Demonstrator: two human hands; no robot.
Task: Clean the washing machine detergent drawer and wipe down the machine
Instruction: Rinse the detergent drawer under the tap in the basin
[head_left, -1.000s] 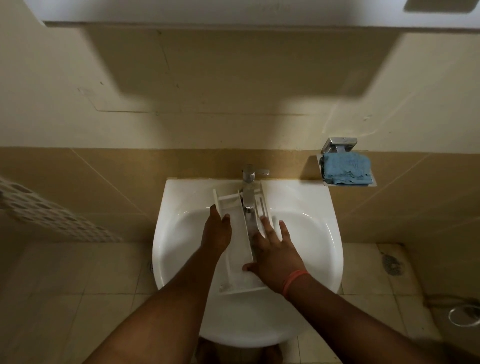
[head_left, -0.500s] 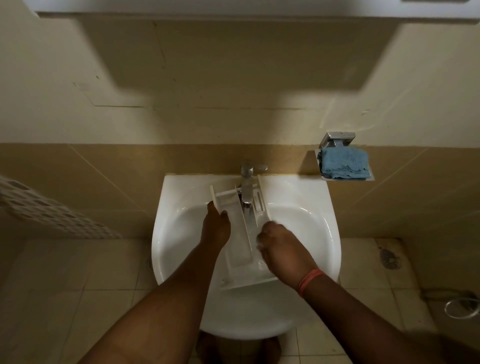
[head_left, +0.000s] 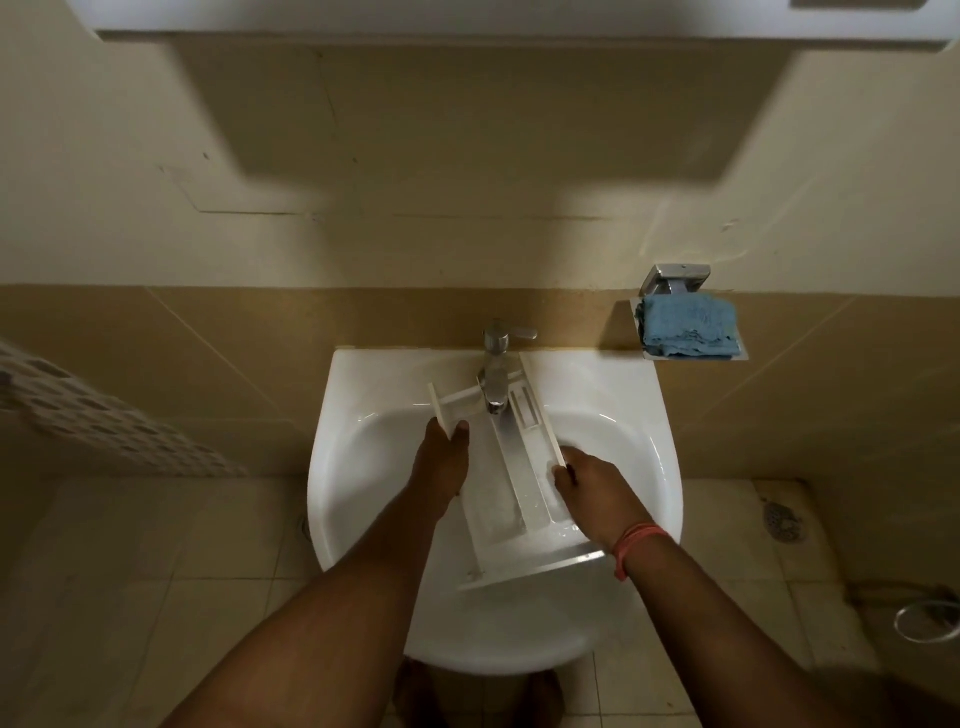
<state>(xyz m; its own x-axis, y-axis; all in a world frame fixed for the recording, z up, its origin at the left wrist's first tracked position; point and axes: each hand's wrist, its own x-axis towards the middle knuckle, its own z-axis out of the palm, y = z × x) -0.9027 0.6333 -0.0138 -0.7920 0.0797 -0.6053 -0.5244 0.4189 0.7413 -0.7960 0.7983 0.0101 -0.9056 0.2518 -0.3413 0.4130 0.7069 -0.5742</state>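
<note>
the white detergent drawer (head_left: 511, 483) lies inside the white sink (head_left: 363, 467), directly under the tap (head_left: 496, 374) — its long axis runs from the tap end toward the sink's near rim, the wide front panel at the near end, skewed slightly right. the left hand (head_left: 441, 462) grips the drawer's left wall below the tap. the right hand (head_left: 589, 486) curls over the drawer's right wall. a blue cloth (head_left: 688, 325) sits on a wall holder right of the tap — well apart.
</note>
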